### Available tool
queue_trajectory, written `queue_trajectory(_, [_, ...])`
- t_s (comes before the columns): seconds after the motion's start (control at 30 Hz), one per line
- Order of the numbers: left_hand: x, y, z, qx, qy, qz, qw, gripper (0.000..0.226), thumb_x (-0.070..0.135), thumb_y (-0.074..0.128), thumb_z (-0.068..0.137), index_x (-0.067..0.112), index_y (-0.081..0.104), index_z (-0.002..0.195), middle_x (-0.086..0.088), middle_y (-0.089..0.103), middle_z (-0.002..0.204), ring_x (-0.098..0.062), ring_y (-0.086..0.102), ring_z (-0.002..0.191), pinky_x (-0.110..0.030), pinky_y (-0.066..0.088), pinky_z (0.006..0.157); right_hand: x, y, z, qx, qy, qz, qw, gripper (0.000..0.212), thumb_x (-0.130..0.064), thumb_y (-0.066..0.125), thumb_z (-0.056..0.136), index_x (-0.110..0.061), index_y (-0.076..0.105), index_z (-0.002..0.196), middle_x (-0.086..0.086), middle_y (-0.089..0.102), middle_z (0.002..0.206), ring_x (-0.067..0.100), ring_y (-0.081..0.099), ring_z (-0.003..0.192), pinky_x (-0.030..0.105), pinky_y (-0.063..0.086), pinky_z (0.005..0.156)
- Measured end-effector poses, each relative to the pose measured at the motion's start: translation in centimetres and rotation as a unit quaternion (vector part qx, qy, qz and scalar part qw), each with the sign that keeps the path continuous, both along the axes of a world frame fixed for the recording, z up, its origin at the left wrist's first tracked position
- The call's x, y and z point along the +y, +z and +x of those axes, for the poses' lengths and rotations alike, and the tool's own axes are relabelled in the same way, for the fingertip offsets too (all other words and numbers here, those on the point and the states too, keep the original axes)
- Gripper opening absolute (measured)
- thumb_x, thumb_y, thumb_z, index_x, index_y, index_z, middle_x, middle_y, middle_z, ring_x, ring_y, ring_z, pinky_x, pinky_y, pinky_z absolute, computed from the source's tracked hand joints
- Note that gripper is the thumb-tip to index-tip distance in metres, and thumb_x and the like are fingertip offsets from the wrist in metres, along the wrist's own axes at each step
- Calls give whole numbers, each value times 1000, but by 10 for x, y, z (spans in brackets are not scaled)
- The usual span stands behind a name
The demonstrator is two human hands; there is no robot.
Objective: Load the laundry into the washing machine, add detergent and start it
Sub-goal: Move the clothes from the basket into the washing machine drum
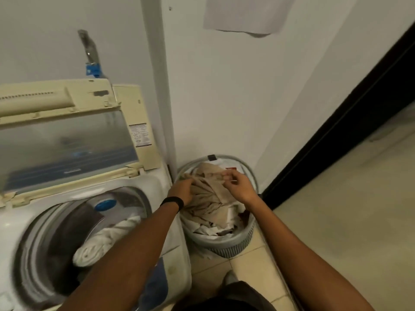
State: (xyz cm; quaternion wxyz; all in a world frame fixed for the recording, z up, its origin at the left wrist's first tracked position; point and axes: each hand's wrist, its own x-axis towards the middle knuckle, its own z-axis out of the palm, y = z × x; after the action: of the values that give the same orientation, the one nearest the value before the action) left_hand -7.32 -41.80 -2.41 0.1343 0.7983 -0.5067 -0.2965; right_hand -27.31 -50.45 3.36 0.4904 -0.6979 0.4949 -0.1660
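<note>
We are gripping the beige cloth (208,198) in the laundry basket (235,241) on the floor, left hand (182,190) bunching one fold and right hand (242,186) pinching another. The open washing machine (161,185) is standing just left, nearer our left hand.

views: 1, worn on the person's head | aim: forward and steeply down into the corner by the wall (224,97) | range: close, both forearms fill the lower frame | centre: left hand (180,190) and right hand (241,187) on laundry (208,203) in the basket (233,243) | left side: washing machine (155,182) | right side: floor (336,221)
</note>
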Motion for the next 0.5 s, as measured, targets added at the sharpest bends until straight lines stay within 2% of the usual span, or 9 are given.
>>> queue_trajectory(0.03, [-1, -8, -1, -5, -3, 7, 1000, 37, 24, 65, 95, 22, 63, 132, -10, 67, 130, -34, 62, 119, -38, 51, 98, -3, -3, -8, -8, -14, 4, 1000, 27, 3, 63, 91, -15, 69, 111, 12, 70, 110, 20, 66, 102, 25, 53, 89])
queue_trajectory(0.1, [-3, -18, -2, -11, 18, 15, 1000, 26, 25, 62, 97, 17, 70, 120, -12, 70, 122, -33, 64, 112, -37, 53, 93, -6, 0, -20, -10, -24, 4, 1000, 31, 4, 62, 91, -25, 67, 101, 7, 70, 101, 19, 65, 96, 29, 53, 91])
queue_trajectory(0.2, [-15, -13, 3, 29, 70, -1, 997, 14, 25, 66, 95, 13, 74, 97, -9, 74, 103, -30, 67, 99, -35, 54, 86, -8, -2, -27, 8, -20, 8, 1000, 31, 1, 64, 91, -26, 69, 105, 1, 68, 96, 21, 65, 94, 37, 54, 92])
queue_trajectory(0.33, [-38, 28, 6, 156, 60, -83, 982, 6, 23, 78, 89, 20, 77, 84, 3, 73, 85, -17, 67, 87, -26, 51, 79, -2, 1, -10, -12, 30, 10, 999, 29, 0, 71, 88, -16, 68, 113, 9, 65, 98, 25, 65, 91, 32, 56, 82])
queue_trajectory(0.37, [-42, 41, 5, 176, 53, -104, 978, 8, 23, 78, 89, 22, 76, 82, 3, 72, 82, -18, 68, 85, -27, 53, 76, 0, 0, -2, -12, 51, 2, 999, 32, -3, 75, 86, -13, 66, 115, 8, 66, 98, 23, 66, 89, 32, 59, 81])
queue_trajectory(0.43, [-50, 64, -2, 216, 42, -134, 966, 11, 19, 76, 91, 22, 74, 80, 1, 72, 81, -21, 70, 85, -26, 58, 73, 8, 4, 13, -5, 82, -11, 997, 46, -9, 81, 84, -11, 58, 124, -4, 63, 97, 11, 63, 85, 18, 56, 74])
queue_trajectory(0.5, [-54, 82, -7, 250, 45, -164, 953, 18, 15, 75, 93, 20, 71, 76, 4, 70, 77, -12, 68, 78, -15, 54, 67, 13, 5, 28, -29, 65, -16, 997, 59, -15, 83, 82, -11, 47, 129, -9, 60, 101, 7, 61, 89, 11, 51, 70])
